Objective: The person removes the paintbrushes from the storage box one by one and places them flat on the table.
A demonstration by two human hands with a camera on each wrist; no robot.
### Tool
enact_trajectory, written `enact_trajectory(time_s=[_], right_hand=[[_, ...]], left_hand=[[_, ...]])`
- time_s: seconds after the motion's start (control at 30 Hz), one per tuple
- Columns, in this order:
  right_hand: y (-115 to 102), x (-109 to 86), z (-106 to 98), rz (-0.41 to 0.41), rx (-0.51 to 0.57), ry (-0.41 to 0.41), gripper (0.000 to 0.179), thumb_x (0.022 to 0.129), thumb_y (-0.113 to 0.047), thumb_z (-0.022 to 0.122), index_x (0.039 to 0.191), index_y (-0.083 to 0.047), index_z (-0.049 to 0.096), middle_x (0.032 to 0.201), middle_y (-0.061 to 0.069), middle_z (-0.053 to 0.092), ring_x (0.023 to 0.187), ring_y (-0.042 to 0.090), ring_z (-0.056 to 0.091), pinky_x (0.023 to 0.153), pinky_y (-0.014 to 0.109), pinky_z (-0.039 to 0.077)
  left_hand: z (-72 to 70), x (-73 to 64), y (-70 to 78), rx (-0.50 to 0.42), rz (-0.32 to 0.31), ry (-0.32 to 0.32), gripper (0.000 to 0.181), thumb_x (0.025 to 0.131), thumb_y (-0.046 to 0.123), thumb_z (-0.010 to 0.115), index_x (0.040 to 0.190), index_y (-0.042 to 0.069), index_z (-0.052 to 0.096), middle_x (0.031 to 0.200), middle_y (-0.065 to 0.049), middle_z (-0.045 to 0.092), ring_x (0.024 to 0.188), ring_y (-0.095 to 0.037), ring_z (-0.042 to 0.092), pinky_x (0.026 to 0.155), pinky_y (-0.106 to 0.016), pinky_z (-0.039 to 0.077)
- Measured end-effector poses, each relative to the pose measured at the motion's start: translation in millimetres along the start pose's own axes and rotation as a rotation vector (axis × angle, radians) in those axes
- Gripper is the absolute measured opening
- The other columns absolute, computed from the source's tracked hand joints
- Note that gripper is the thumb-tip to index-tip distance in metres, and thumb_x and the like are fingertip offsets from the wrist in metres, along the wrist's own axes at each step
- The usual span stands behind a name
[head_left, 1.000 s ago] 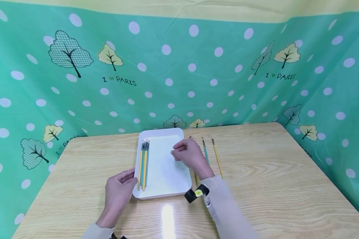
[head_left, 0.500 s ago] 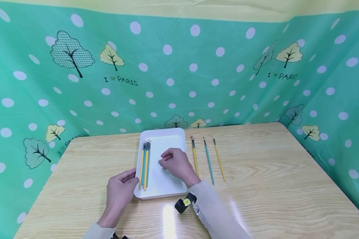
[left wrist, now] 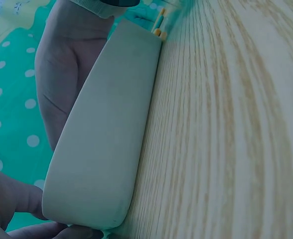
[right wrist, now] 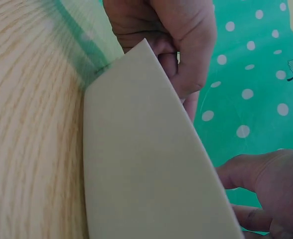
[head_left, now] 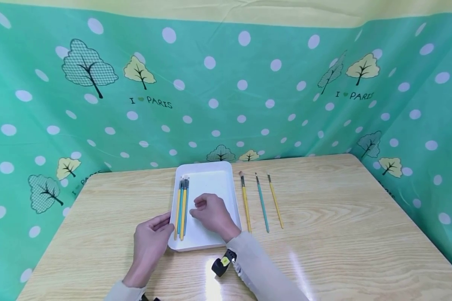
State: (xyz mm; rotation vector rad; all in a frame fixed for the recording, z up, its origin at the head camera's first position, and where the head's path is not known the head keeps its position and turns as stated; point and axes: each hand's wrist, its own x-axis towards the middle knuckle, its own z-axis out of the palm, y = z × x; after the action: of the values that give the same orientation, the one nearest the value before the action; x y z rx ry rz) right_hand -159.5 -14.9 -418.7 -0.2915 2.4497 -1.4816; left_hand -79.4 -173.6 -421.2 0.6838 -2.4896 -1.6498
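Beside the left end of a white tray (head_left: 211, 184), my left hand (head_left: 152, 238) grips its near left side, thumb at the rim and fingers along the outer wall. Several paintbrushes (head_left: 182, 209), yellow and blue-green, lie side by side inside the tray along its left wall, bristles away from me. My right hand (head_left: 212, 215) hovers over the tray's middle, just right of those brushes, fingers loosely bent and parted from the thumb. Nothing shows between them. In the right wrist view the tray wall (right wrist: 146, 149) hides part of both hands.
Right of the tray, three more paintbrushes lie apart on the wooden table (head_left: 342, 217): a thick yellow brush (head_left: 245, 202), a teal brush (head_left: 262, 202) and a thin yellow brush (head_left: 276, 200). A green dotted curtain (head_left: 196, 92) hangs behind the table.
My right hand has moved left and nearer across the tray, from its right side towards the brushes inside, uncovering the thick yellow brush on the table. My left hand keeps its hold.
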Motion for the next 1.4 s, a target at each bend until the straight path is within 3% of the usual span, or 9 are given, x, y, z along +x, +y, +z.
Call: enact_trajectory(time_s=[0.37, 0.73, 0.97, 1.4], right_hand=[[-5, -0.7, 17, 0.015, 0.011, -0.025, 0.023, 0.089, -0.011, 0.073, 0.11, -0.001, 0.073, 0.087, 0.001, 0.076, 0.077, 0.005, 0.067, 0.07, 0.02, 0.056], [-6, -4.1, 30, 0.02, 0.025, -0.04, 0.022, 0.087, -0.013, 0.078, 0.106, -0.002, 0.074, 0.079, -0.003, 0.075, 0.069, 0.002, 0.064, 0.064, 0.017, 0.052], [-7, -5.8, 36, 0.013, 0.06, -0.06, 0.025, 0.086, -0.01, 0.08, 0.106, 0.001, 0.072, 0.079, 0.001, 0.076, 0.066, 0.004, 0.068, 0.061, 0.017, 0.054], [-17, -4.4, 40, 0.16, 0.104, -0.057, 0.018, 0.086, -0.005, 0.076, 0.102, -0.002, 0.07, 0.075, 0.0, 0.07, 0.064, 0.012, 0.07, 0.056, 0.021, 0.057]], left_hand=[[1.0, 1.4, -1.0, -0.017, 0.003, -0.003, 0.039, 0.092, 0.006, 0.063, 0.131, 0.002, 0.066, 0.129, -0.023, 0.069, 0.115, -0.029, 0.071, 0.085, -0.018, 0.061], [0.9, 1.5, -1.0, -0.035, 0.005, -0.008, 0.038, 0.093, 0.007, 0.063, 0.131, 0.001, 0.067, 0.129, -0.023, 0.07, 0.114, -0.027, 0.071, 0.084, -0.017, 0.061], [-0.5, 0.7, -1.1, -0.03, 0.017, -0.013, 0.038, 0.094, 0.008, 0.065, 0.131, 0.0, 0.066, 0.129, -0.024, 0.069, 0.114, -0.027, 0.071, 0.084, -0.018, 0.061], [-0.2, 0.7, 0.6, -0.006, 0.009, -0.015, 0.039, 0.094, 0.007, 0.06, 0.132, 0.0, 0.066, 0.131, -0.024, 0.068, 0.118, -0.03, 0.07, 0.086, -0.02, 0.061]])
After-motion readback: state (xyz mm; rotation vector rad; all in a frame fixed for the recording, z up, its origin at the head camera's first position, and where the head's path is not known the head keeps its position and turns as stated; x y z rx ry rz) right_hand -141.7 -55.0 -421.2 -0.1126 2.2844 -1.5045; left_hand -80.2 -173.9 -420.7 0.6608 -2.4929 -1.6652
